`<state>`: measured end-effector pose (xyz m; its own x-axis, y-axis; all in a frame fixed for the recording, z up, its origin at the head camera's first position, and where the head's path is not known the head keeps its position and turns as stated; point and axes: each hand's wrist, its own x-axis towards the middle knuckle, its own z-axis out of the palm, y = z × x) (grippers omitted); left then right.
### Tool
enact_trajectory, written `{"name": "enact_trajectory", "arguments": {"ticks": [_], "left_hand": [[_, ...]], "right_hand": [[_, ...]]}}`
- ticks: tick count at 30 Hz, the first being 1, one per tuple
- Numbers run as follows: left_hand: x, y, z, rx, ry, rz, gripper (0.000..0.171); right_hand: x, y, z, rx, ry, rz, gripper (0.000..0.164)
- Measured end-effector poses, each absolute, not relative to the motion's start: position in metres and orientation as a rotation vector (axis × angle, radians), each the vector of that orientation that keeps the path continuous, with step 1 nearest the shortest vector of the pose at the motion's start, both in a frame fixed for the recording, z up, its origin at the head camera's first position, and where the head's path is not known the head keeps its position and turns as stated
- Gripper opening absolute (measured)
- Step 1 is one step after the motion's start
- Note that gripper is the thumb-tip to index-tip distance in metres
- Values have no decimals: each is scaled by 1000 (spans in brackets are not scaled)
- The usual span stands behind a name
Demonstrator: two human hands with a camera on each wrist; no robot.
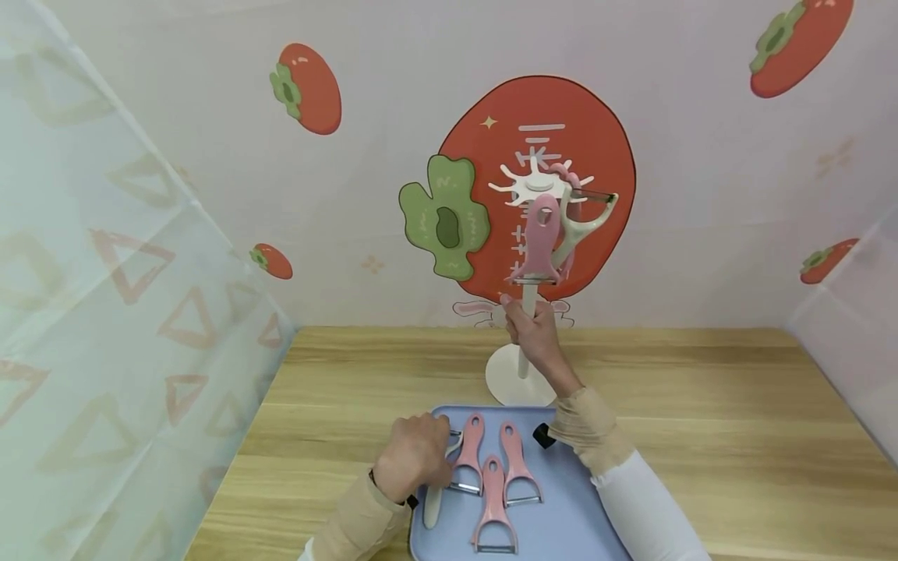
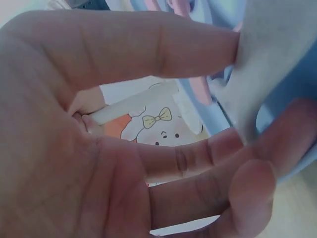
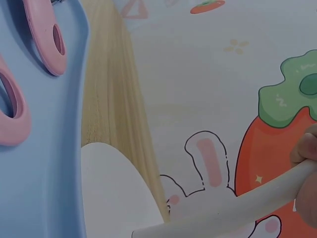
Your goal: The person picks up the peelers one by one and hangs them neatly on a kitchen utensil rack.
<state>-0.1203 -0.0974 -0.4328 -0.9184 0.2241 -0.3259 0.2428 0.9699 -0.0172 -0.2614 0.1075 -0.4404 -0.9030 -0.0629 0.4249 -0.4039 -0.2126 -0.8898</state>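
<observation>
My left hand is over the left side of a blue tray, pinching a white peeler between thumb and fingers. Close up in the left wrist view, the peeler sits at the fingertips. Beside it in the tray lie three pink peelers. My right hand grips the pole of a white stand behind the tray. From the hooked top of the stand hang a pink peeler, a white peeler and another pink one, partly hidden behind them.
The round white base of the stand rests on the wooden table, right against the tray's far edge. A wall covering with printed persimmons rises behind the table. Light patterned sheets close off the sides.
</observation>
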Motion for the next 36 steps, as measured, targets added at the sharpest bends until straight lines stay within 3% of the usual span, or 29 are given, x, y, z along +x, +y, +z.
{"name": "enact_trajectory", "arguments": {"ticks": [14,22,29,36], "left_hand": [[-114,-101,-437,379,2843,-49,33],[-115,-111,-430,371,2872,160,52],[-115,-116,-417,540,2920,419,28],[-118,-116,-400,652,2954,664,25]], "right_hand": [[-252,102,-442,533,-1833,2211,57],[-248,99,-447,479,-1830,2256,55],[-251,103,-448,518,-1811,2224,57],[-259,105,-441,529,-1824,2183,57]]}}
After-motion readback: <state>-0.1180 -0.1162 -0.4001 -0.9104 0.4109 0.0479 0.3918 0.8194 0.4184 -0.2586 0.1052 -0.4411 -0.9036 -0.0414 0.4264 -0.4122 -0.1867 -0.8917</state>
